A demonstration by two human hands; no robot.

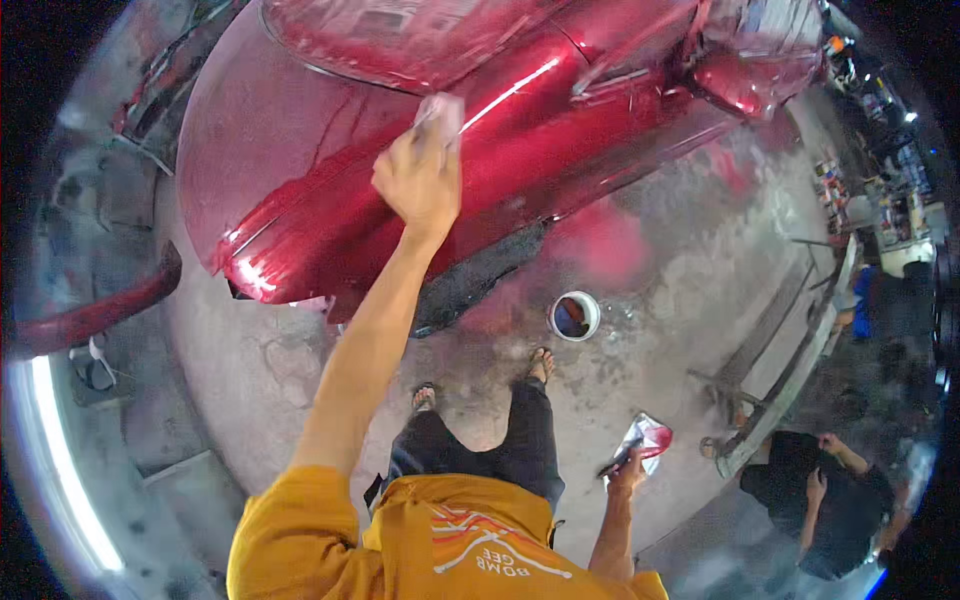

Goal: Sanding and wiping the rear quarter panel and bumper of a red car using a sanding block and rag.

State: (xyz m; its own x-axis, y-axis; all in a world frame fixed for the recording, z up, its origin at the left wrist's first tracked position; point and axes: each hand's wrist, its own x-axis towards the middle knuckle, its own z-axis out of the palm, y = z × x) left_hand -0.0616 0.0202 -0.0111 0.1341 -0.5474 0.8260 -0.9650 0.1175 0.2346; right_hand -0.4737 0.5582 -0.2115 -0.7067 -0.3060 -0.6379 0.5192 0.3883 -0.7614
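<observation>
My left hand (420, 190) reaches far forward, closed round a pale pinkish pad (440, 115), blurred, that I cannot tell as cloth or paper. The pad is at the body of a glossy red car (500, 150), just below the window. Down at my right side, my right hand (628, 472) is closed on a silvery sheet-like thing (645, 440) with a red, shiny patch on it. Its exact kind I cannot make out.
A white bucket (575, 316) with dark contents stands on the stained concrete floor (610, 370) near my feet. A red curved panel (110, 305) lies left. A long bench-like frame (785, 385) and a person in black (830, 500) are at right.
</observation>
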